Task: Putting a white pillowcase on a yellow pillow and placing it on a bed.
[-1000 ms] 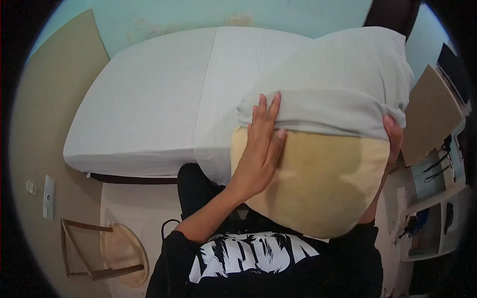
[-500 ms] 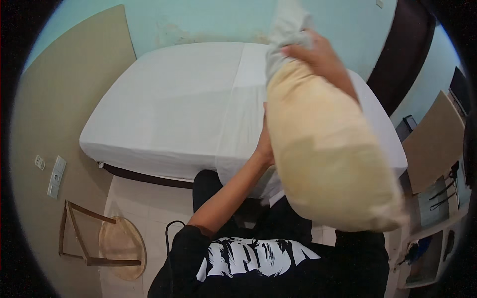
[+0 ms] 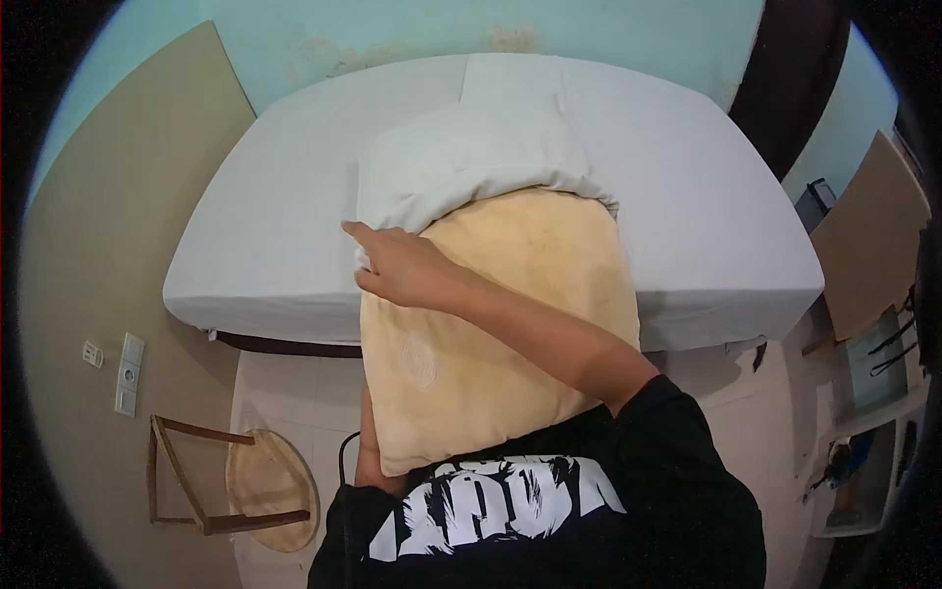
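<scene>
A yellowish pillow [image 3: 500,334] stands upright against my chest, its top leaning on the bed. A white pillowcase [image 3: 461,167] covers its upper part, down to about a third of its length. My right hand [image 3: 397,265] reaches across the pillow's front and pinches the pillowcase's lower left edge. Only my left forearm [image 3: 368,456] shows, at the pillow's lower left corner; the hand itself is hidden behind the pillow.
A bed with a white fitted sheet [image 3: 255,236] fills the middle, against a pale blue wall. A wooden folding chair [image 3: 231,476] stands on the tiled floor at lower left, near wall sockets [image 3: 126,373]. Shelves [image 3: 863,432] and a brown board [image 3: 868,245] stand on the right.
The pillow was raised and turned on edge half a second ago; now it is lowered flat against my chest. My right hand has moved to the pillowcase's left edge.
</scene>
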Tool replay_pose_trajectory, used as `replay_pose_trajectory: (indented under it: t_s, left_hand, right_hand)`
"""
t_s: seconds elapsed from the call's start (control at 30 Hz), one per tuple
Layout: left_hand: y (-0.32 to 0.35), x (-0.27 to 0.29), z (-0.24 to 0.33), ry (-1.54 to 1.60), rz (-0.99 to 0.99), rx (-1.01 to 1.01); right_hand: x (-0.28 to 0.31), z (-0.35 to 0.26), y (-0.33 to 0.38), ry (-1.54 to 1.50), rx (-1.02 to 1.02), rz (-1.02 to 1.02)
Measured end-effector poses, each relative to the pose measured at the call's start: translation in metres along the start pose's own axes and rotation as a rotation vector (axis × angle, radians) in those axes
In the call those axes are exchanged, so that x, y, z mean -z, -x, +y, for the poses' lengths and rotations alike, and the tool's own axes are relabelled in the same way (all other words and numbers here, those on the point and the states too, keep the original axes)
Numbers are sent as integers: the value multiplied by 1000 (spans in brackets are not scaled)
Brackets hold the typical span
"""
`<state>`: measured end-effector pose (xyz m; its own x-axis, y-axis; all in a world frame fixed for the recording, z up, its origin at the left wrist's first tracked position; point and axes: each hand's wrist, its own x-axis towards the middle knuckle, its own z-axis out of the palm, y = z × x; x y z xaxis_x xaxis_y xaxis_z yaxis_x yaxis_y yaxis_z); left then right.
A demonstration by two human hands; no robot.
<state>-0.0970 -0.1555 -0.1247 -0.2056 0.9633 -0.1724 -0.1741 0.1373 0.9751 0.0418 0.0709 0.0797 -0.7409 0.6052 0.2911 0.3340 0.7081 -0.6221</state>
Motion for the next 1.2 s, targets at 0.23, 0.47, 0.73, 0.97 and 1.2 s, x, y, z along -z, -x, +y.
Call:
replay_pose_trajectory:
  t_s: [0.23, 0.47, 0.73, 0.97, 1.2]
  left_hand:
    - [-133, -17, 92, -240, 410, -273]
    - [-158, -83, 167, -734, 371, -768]
    - [-175, -86, 162, -723, 323, -738]
    - [-211, -14, 144, -188, -95, -280]
    - [-208, -6, 166, -339, -217, -191]
  right_hand:
    - [80, 85, 81, -11, 77, 640]
    - [123, 140, 127, 232, -131, 718]
    - [112, 151, 123, 102, -249, 681]
    - [101, 130, 132, 68, -145, 717]
    - [98, 134, 138, 80, -98, 738]
